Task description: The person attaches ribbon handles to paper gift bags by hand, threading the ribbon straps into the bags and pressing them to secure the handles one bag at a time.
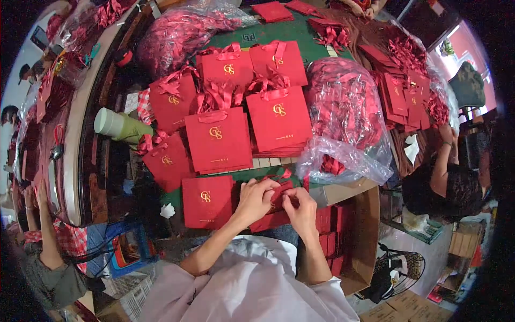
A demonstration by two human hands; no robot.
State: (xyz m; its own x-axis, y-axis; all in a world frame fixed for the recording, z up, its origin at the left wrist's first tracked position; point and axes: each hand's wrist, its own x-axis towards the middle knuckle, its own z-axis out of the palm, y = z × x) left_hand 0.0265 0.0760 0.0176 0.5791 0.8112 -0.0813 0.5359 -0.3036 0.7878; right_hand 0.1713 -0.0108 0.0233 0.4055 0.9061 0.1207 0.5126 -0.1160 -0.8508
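My left hand (254, 200) and my right hand (301, 209) meet over a flat red paper gift bag (279, 199) at the near edge of the table; both grip it, fingers pinching at its top edge and a red ribbon. Just left of my left hand lies a finished flat red bag with a gold emblem (207, 202). Beyond my hands, several stacks of the same red bags with ribbon handles (219, 140) cover the green table top (279, 33).
A clear plastic sack of red ribbons (343, 115) sits right of the stacks, another sack (179, 32) at the far left. A pale green bottle (120, 126) lies left. A cardboard box with red bags (354, 236) stands by my right arm. Another person (448, 177) works at right.
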